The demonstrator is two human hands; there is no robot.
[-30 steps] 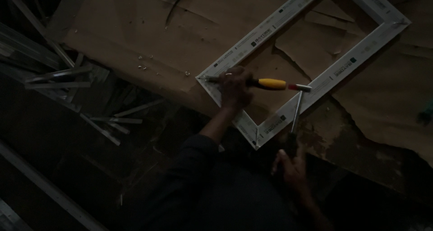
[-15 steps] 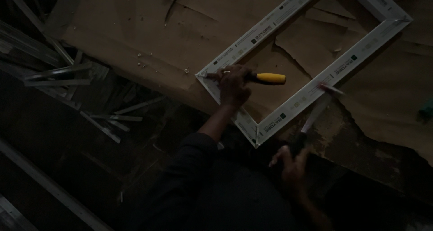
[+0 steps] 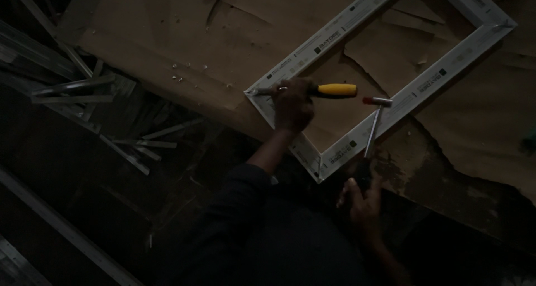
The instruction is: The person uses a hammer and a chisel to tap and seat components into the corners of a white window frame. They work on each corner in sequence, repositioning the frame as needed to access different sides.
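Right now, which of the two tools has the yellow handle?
The chisel in the left hand, lying across the white frame's corner. The hammer in the right hand has a metal shaft.

The frame (image 3: pixel 391 68) runs off the top edge, so its far side is cut off. The left hand (image 3: pixel 293 104) covers the middle of the chisel (image 3: pixel 335 89). The hammer (image 3: pixel 373 124) grip is lost in the dark at the right hand (image 3: pixel 363 199). Floor scraps (image 3: pixel 84 90) are too murky to tell apart.
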